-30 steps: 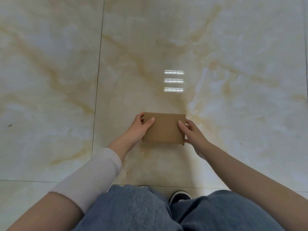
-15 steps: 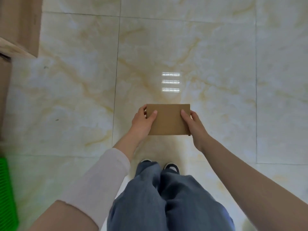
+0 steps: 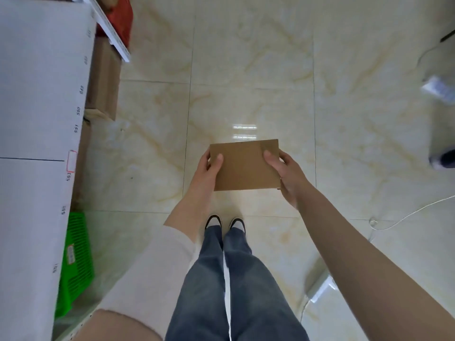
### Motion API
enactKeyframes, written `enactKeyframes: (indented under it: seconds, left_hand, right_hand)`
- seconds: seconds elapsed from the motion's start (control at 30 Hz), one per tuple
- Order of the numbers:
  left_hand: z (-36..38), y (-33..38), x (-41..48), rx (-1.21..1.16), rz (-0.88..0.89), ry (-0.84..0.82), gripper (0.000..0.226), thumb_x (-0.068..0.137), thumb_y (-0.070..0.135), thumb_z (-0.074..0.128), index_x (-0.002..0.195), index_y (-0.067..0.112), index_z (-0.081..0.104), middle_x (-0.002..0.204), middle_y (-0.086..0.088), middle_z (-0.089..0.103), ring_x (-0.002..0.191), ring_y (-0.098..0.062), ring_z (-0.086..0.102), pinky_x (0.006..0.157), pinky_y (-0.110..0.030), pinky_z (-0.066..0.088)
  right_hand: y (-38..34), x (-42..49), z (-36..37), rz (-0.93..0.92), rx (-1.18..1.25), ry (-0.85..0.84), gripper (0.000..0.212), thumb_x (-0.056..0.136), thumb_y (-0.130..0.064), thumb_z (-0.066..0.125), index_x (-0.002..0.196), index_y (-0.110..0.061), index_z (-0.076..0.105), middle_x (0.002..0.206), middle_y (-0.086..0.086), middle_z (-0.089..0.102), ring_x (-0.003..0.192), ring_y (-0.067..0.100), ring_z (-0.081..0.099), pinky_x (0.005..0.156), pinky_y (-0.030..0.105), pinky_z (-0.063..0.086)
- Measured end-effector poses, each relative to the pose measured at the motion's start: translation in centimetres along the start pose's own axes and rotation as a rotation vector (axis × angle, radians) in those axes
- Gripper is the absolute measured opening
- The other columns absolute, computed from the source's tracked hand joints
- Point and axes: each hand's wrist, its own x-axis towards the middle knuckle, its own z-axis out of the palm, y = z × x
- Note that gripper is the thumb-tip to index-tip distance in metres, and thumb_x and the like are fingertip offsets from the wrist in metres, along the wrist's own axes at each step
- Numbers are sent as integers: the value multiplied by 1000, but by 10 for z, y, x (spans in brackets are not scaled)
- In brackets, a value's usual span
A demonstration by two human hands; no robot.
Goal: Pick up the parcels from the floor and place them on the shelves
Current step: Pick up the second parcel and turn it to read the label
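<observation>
A flat brown cardboard parcel (image 3: 245, 166) is held level above the marble floor, in front of my feet. My left hand (image 3: 209, 171) grips its left edge with the thumb on top. My right hand (image 3: 286, 174) grips its right edge the same way. A white shelf top (image 3: 37, 119) with small number labels along its edge runs down the left side of the view.
Under the shelf stand brown cartons (image 3: 104, 77), a green plastic basket (image 3: 75, 262) and something red (image 3: 120, 18). A thin white cord (image 3: 406, 217) lies on the floor at the right. A blurred white item (image 3: 438, 88) and a dark shoe (image 3: 443, 161) sit at the right edge.
I have risen from a crouch to standing, lifting the parcel with both hands. The view has pulled back, and the white shelf, cartons and green basket have come in at the left.
</observation>
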Motion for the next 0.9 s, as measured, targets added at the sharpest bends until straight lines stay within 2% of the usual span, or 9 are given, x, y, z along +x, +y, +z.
enactKeyframes:
  seconds: [0.13,0.3,0.4,0.5,0.6,0.67,0.73,0.83,0.9]
  left_hand:
    - [7,37,-52,-112,-41,36,48,98,36,44,144,25,37,143,-2,46,129,-19,46,108,-44,42]
    - [12,59,-82,-244,-161,-24,60,89,58,46,138,24,40,143,-6,45,127,-27,50,98,-49,50]
    - [22,74,-89,-373,-217,-38,72,80,65,53,135,20,40,134,-7,47,129,-30,48,100,-51,48]
    - [27,82,-91,-499,-203,-21,55,81,55,62,120,19,48,110,-5,58,114,-25,55,94,-45,51]
    - [22,80,-90,-461,-60,-10,45,83,42,61,120,17,52,98,-3,59,94,-21,58,84,-40,53]
    - [17,78,-90,-396,50,-64,58,80,42,61,130,14,49,100,-2,58,92,-20,59,85,-41,53]
    - [14,77,-93,-316,132,-100,58,82,37,60,133,13,46,106,-2,58,102,-23,57,87,-41,53]
    - [15,80,-96,-305,177,-91,35,90,26,57,123,15,50,110,-3,59,111,-27,55,81,-38,53]
    - [20,84,-102,-330,172,-67,45,91,25,58,133,16,44,118,-6,59,121,-30,55,85,-43,54]
  right_hand:
    - [-35,-50,7,-146,-45,54,89,67,-42,75,144,-21,35,136,7,55,118,22,59,78,30,52]
    - [-52,-85,16,-345,-129,166,96,67,-34,80,147,-25,28,147,-1,41,132,16,45,107,39,43]
    - [-54,-107,28,-539,-304,199,103,63,-25,84,147,-20,25,140,-12,34,130,5,37,107,17,36]
    - [-47,-125,36,-638,-402,189,108,59,-21,87,146,-20,23,134,-16,31,124,-3,34,91,-4,31]
    - [-53,-140,31,-564,-235,154,95,69,-34,75,147,-26,21,144,-10,31,132,2,31,94,0,32]
    - [-60,-146,24,-441,-94,124,90,72,-56,65,147,-29,23,149,-6,30,137,10,32,108,27,34]
    - [-65,-153,18,-314,-109,1,87,71,-63,57,145,-28,29,149,0,36,132,14,41,107,40,40]
    - [-65,-155,18,-264,-127,-49,58,86,-39,59,138,-19,42,135,3,50,105,7,57,93,32,48]
    - [-64,-153,23,-347,-116,69,58,85,-28,65,137,-21,41,133,1,48,101,3,55,83,19,47]
